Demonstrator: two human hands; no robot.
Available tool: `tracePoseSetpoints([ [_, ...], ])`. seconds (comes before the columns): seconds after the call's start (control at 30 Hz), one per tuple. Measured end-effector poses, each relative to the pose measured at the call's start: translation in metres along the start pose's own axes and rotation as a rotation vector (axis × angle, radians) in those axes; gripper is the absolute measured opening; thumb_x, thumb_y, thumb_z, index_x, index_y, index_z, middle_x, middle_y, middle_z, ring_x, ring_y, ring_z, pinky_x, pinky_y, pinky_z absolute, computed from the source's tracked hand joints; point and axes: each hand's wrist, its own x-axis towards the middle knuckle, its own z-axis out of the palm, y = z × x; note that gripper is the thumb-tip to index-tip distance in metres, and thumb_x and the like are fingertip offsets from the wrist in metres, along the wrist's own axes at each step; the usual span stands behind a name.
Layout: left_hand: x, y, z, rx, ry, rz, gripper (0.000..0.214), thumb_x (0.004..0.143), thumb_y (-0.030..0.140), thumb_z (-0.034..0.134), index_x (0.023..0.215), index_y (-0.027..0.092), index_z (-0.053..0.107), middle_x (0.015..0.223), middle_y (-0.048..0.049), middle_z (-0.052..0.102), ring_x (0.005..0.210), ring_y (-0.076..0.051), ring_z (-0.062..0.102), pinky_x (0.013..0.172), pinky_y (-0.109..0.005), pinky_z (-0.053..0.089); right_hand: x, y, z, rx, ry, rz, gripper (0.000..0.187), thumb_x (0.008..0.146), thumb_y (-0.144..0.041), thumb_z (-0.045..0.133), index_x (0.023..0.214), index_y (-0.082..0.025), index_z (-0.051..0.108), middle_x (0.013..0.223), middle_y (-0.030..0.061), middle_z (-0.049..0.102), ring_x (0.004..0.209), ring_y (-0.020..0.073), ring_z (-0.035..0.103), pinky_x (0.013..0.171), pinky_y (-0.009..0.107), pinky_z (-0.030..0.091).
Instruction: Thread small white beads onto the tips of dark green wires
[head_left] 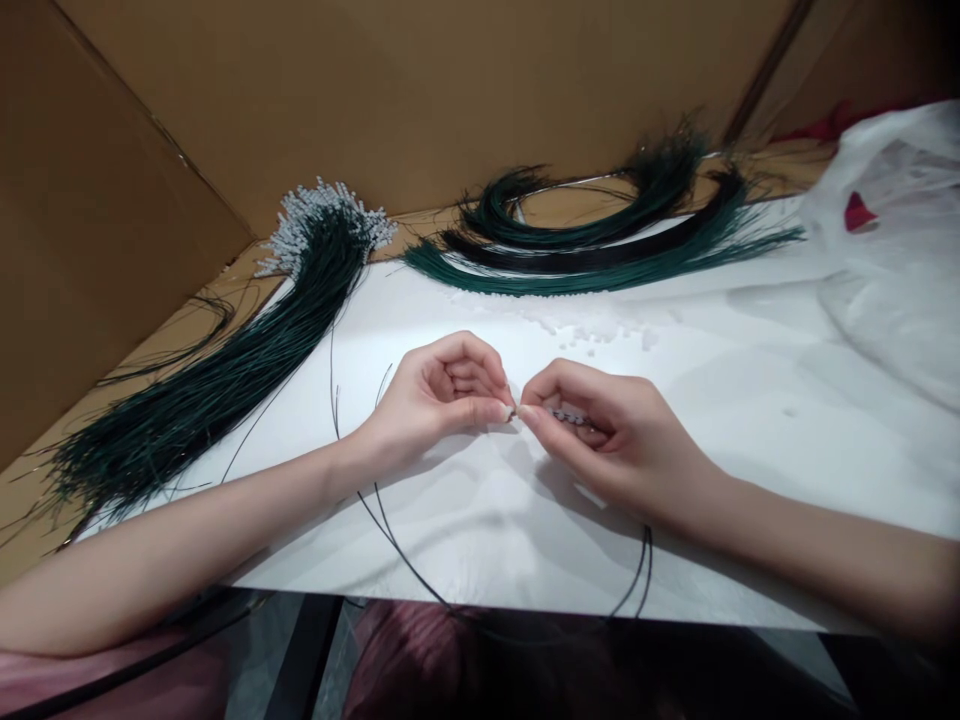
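My left hand [442, 390] and my right hand [607, 425] meet fingertip to fingertip just above the white tabletop [465, 520]. Thumb and forefinger of the left pinch a tiny piece, too small to make out. A short strand of pale beads [571, 417] shows in the curled fingers of the right hand, whose thumb and forefinger are also pinched. Thin dark cords [409, 558] pass behind the left wrist, dip below the table's front edge and come up under the right hand. Their ends inside the hands are hidden.
At left lies a thick bundle of dark green strands [255, 345] with pale beaded tips [300, 225]. Curved green and black bundles [577, 265] lie at the back, near scattered small white pieces [600, 325]. A translucent plastic bag [892, 270] sits at right. Cardboard walls [420, 100] enclose the back.
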Motion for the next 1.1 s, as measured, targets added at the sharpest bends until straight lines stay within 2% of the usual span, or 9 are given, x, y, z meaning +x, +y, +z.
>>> tracePoseSetpoints([
  [0.13,-0.0004,0.0017,0.0002,0.076,0.029,-0.003,0.016,0.074,0.011,0.079,0.085,0.014,0.068,0.079,-0.0010,0.070,0.070,-0.007,0.065,0.063,-0.013,0.054,-0.0006,-0.0015,-0.0011,0.010,-0.008,0.034,0.006,0.091,-0.017,0.056,0.086,-0.016,0.059,0.065,-0.0021,0.055,0.053,0.0070,0.043,0.048,0.021,0.033],
  [0.4,-0.0010,0.0066,0.0036,0.288,0.031,0.023,0.012,0.079,0.022,0.076,0.081,0.013,0.069,0.076,-0.0021,0.065,0.062,-0.007,0.059,0.058,-0.016,0.049,-0.0012,-0.0022,-0.0024,0.038,0.013,0.082,0.007,0.092,-0.020,0.056,0.086,-0.018,0.058,0.067,-0.0013,0.057,0.053,0.0082,0.045,0.048,0.022,0.036],
  [0.67,0.0001,0.0089,0.0047,0.320,0.016,0.047,0.013,0.079,0.021,0.075,0.079,0.012,0.066,0.074,-0.0012,0.062,0.063,-0.007,0.057,0.058,-0.017,0.047,-0.0010,-0.0021,-0.0014,0.005,0.016,0.042,0.006,0.090,-0.017,0.057,0.085,-0.017,0.060,0.069,-0.0004,0.060,0.056,0.0085,0.048,0.049,0.021,0.036],
  [0.9,-0.0006,0.0080,0.0053,0.364,0.010,0.043,0.009,0.082,0.019,0.071,0.079,0.012,0.066,0.076,-0.0017,0.063,0.064,-0.007,0.057,0.059,-0.017,0.047,-0.0014,-0.0012,0.0004,0.000,0.011,0.028,0.006,0.089,-0.015,0.057,0.084,-0.017,0.060,0.066,-0.0017,0.057,0.052,0.0069,0.042,0.045,0.021,0.030],
  [1.1,-0.0008,0.0074,0.0050,0.361,0.015,0.049,0.007,0.082,0.017,0.071,0.079,0.013,0.066,0.077,-0.0018,0.064,0.065,-0.007,0.058,0.059,-0.016,0.048,-0.0019,-0.0018,-0.0001,0.020,0.008,0.033,0.007,0.089,-0.014,0.056,0.084,-0.017,0.060,0.068,-0.0007,0.058,0.056,0.0078,0.047,0.047,0.021,0.033],
])
